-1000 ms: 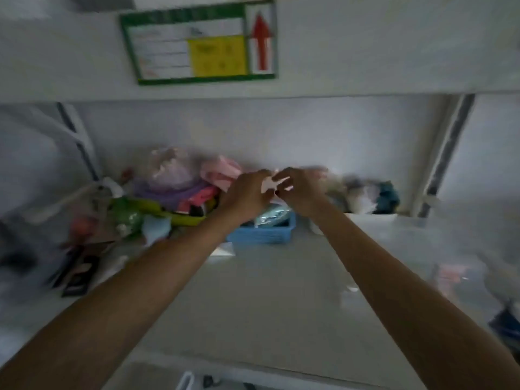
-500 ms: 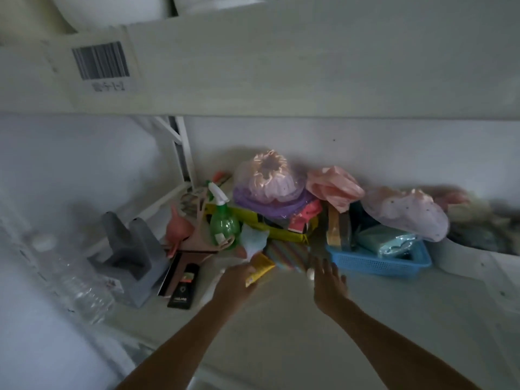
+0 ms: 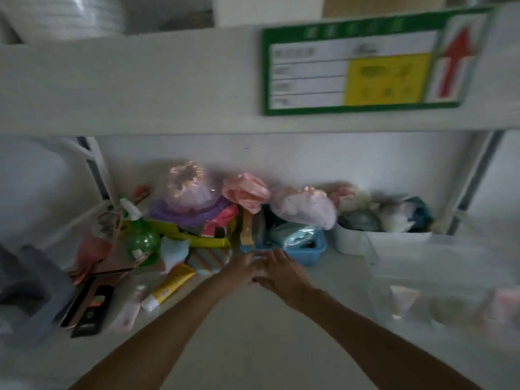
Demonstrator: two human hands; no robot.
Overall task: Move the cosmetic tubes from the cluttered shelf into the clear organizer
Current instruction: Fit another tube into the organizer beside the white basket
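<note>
A yellow cosmetic tube (image 3: 168, 287) with a white cap lies on the shelf, left of my hands. A pale pink tube (image 3: 128, 308) lies beside it, further left. The clear organizer (image 3: 377, 294) stands at the right of the shelf, with a pink tube (image 3: 403, 298) blurred inside it. My left hand (image 3: 240, 273) and my right hand (image 3: 282, 274) meet at the middle of the shelf, fingers touching, just in front of the blue basket (image 3: 309, 251). Blur hides whether anything is between them.
Clutter fills the back left: a green spray bottle (image 3: 142, 240), pink and purple hair caps, a yellow box and dark packets (image 3: 87, 311). A grey holder (image 3: 25, 294) is at far left, a white bin (image 3: 354, 243) at right. A green-framed sign (image 3: 351, 68) hangs above.
The left hand has let go of the yellow tube, which now lies on the shelf. Both hands came together in front of the blue basket. The view swung right and up.
</note>
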